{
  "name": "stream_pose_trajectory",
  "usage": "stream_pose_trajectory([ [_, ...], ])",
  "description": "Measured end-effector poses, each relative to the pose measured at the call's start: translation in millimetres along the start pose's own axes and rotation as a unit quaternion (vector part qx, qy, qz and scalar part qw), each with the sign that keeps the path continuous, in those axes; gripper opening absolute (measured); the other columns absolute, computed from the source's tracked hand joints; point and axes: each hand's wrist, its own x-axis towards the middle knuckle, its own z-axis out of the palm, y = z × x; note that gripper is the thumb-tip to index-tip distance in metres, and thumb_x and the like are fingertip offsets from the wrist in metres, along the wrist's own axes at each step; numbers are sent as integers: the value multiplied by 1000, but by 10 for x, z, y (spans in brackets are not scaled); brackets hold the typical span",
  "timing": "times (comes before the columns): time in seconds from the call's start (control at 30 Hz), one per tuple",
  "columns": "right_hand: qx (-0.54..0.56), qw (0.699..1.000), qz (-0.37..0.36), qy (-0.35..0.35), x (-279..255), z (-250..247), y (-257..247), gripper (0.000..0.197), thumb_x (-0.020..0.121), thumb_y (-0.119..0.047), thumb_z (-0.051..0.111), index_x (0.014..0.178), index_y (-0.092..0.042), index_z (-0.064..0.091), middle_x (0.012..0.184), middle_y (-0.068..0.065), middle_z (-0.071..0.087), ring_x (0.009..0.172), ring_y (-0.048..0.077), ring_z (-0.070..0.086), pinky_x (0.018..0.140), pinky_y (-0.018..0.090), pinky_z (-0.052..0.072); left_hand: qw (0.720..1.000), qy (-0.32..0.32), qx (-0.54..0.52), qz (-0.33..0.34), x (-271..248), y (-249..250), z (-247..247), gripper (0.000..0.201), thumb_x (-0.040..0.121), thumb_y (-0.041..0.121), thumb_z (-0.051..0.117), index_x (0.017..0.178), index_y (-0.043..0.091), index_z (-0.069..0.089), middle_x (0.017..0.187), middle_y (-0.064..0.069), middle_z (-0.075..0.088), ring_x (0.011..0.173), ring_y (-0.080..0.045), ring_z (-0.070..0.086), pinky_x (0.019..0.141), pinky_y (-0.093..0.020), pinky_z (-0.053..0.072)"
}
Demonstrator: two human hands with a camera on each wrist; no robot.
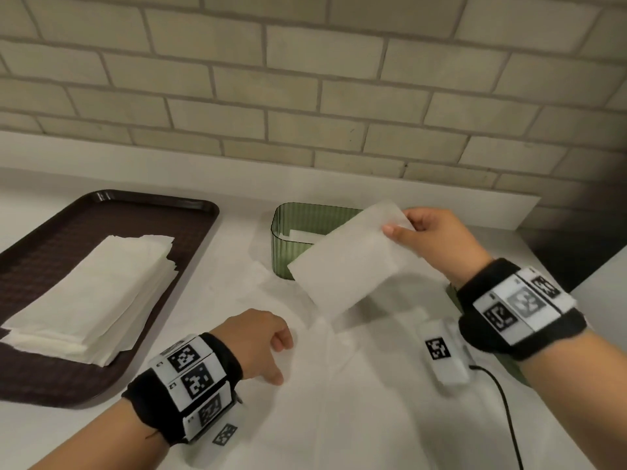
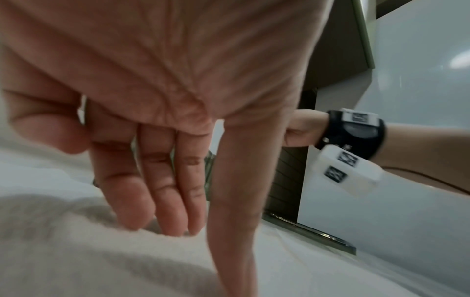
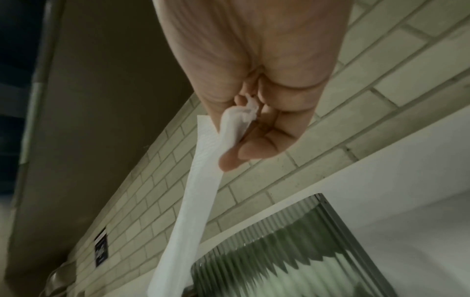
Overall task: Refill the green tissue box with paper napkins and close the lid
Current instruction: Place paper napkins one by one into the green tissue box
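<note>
The green ribbed tissue box (image 1: 298,232) stands open on the white counter, with white napkins lying low inside. My right hand (image 1: 398,230) pinches one end of a folded white napkin (image 1: 349,259) and holds it tilted over the box's near right corner. In the right wrist view the napkin (image 3: 193,211) hangs from that hand (image 3: 239,148) above the box (image 3: 292,251). My left hand (image 1: 280,361) holds nothing; its straight fingers (image 2: 178,211) point down onto a spread white sheet (image 1: 339,385). A green edge, perhaps the lid (image 1: 454,293), shows under my right wrist.
A brown tray (image 1: 190,212) at the left holds a stack of white napkins (image 1: 101,290). A brick wall with a white ledge runs behind the box. A black cable (image 1: 505,412) trails over the counter at the right, and the counter ends beyond my right wrist.
</note>
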Motion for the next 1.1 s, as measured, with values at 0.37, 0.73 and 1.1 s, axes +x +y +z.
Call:
stream_pose_trajectory([
  [0.37, 210, 940, 267, 42, 852, 322, 25, 17, 92, 14, 39, 83, 2, 48, 90, 18, 48, 75, 31, 51, 56, 30, 57, 999, -22, 25, 12, 136, 40, -69, 39, 69, 32, 78, 106, 30, 65, 105, 16, 54, 98, -4, 55, 89, -20, 47],
  [0.73, -82, 968, 236, -20, 1029, 400, 190, 42, 94, -3, 40, 136, 3, 42, 121, 18, 48, 127, 31, 47, 101, 35, 46, 997, 52, 2, -58, 151, -355, -761, 51, 70, 20, 80, 115, 28, 58, 97, 17, 55, 92, -7, 54, 78, -16, 43],
  [1.1, -102, 971, 205, -69, 933, 623, 142, 35, 93, 3, 41, 128, 2, 46, 104, 13, 46, 83, 23, 52, 60, 22, 48, 993, 44, -23, -102, 85, -638, -772, 51, 69, 20, 81, 114, 28, 58, 100, 14, 60, 88, -7, 57, 79, -18, 45],
])
